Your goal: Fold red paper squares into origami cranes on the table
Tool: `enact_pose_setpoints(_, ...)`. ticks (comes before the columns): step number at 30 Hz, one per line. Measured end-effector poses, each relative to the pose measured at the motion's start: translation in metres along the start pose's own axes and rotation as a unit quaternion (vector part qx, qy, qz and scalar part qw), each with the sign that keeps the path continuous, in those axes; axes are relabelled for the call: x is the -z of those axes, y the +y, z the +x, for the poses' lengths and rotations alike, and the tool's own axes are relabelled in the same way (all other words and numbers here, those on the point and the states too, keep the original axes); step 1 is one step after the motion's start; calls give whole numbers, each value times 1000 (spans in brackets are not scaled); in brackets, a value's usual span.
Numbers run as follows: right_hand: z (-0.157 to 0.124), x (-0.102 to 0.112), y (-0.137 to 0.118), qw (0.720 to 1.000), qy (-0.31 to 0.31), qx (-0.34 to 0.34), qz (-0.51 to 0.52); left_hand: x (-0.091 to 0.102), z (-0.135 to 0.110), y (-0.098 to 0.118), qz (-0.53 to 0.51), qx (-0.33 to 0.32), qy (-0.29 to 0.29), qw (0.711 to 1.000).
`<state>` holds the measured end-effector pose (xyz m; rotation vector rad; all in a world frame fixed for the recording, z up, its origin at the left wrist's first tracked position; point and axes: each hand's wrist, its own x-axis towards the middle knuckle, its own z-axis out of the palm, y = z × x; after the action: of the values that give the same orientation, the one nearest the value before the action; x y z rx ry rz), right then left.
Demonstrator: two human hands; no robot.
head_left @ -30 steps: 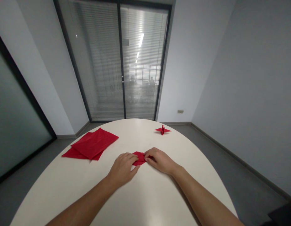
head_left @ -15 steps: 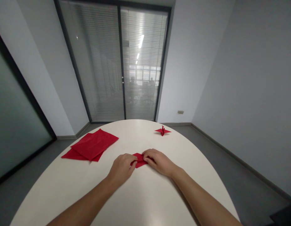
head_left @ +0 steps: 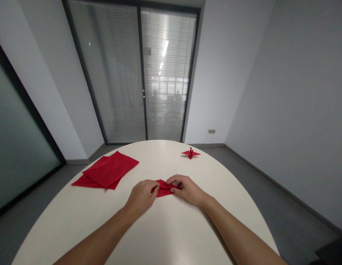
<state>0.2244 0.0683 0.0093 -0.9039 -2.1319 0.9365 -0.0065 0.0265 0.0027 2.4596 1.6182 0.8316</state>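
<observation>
A partly folded piece of red origami paper (head_left: 164, 188) lies on the white table in front of me, a crease running across its middle. My left hand (head_left: 142, 194) pinches its left end between thumb and fingers. At the right end, my right hand (head_left: 185, 188) curls over the paper, the index fingertip on the upper edge and the thumb on the lower part, with a small gap between them. Both ends of the paper are partly hidden by my fingers.
A finished red paper crane (head_left: 191, 153) stands near the table's far right edge. Several red paper sheets (head_left: 111, 170) lie overlapped at the left. The round white table (head_left: 157, 235) has a curved edge, with a glass partition with blinds (head_left: 121, 73) beyond it.
My right thumb and index finger have spread apart on the paper's right end. My left hand has shifted slightly left, and more of the folded paper shows between my hands.
</observation>
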Motion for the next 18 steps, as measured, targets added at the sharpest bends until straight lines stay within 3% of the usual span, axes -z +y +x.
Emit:
enact_pose_setpoints(6, 5, -4, -1, 989, 46, -56, 130, 5, -3, 8, -9, -42, -12, 999)
enact_pose_setpoints(11, 5, -7, -3, 981, 21, -45, 189, 3, -4, 7, -9, -41, -18, 999)
enact_pose_setpoints(14, 4, -8, -2, 982, 24, -28, 185, 3, -4, 7, -7, -43, -19, 999)
enact_pose_setpoints(18, 6, -8, 3, 986, 76, -22, 144, 5, -4, 9, -4, -60, -15, 998)
